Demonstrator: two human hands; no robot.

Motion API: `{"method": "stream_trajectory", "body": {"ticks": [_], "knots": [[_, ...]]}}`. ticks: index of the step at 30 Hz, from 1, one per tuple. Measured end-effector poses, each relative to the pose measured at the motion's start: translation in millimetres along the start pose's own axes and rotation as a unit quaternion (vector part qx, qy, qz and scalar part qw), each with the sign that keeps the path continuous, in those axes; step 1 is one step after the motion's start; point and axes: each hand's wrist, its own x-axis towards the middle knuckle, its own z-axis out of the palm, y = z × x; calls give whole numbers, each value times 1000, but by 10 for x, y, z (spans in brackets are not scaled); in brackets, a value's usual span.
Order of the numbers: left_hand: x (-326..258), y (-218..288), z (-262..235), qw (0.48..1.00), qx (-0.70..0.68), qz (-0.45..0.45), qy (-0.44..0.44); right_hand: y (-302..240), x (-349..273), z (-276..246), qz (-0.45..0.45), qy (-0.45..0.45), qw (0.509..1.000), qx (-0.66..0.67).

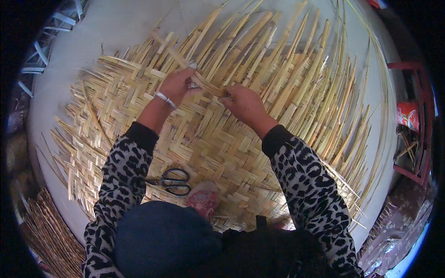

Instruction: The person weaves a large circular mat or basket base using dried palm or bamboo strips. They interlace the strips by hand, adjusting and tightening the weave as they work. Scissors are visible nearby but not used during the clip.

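Observation:
A large mat of split reed strips (222, 143) in a zigzag weave lies under both my arms, with long loose strip ends fanning out along its far and right sides. My left hand (178, 85) is closed around a pale reed strip (207, 85) over the mat's far part. Just to the right, my right hand (244, 103) pinches the same strip, which runs between the two hands and sticks out past the left one. Black-handled scissors (175, 181) rest on the mat near my left forearm, their blades partly hidden by the sleeve.
A bundle of thin brown stalks (51, 227) lies at the lower left. White metal bars (41, 53) stand at the far left. On the right is a dark red frame (419, 171) beside a red packet (408, 115). A pink patterned shoe (202, 199) shows on the mat.

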Motion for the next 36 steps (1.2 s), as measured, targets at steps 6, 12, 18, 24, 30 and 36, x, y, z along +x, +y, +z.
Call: {"method": "stream_trajectory", "body": {"ticks": [6,12,18,24,30,36], "knots": [[300,159,263,979,161,59,-111,-64,43,-48,72,54,995,50],[637,257,500,867,492,-21,-79,-67,-29,46,161,130,964,168],[502,320,481,871,484,26,-82,38,-84,112,170,151,943,245],[550,212,405,659,714,235,21,150,-81,215,150,158,945,243],[671,83,348,824,560,79,-35,116,-116,168,190,138,935,266],[484,266,360,841,538,6,-54,66,-117,92,170,133,941,262]]}}
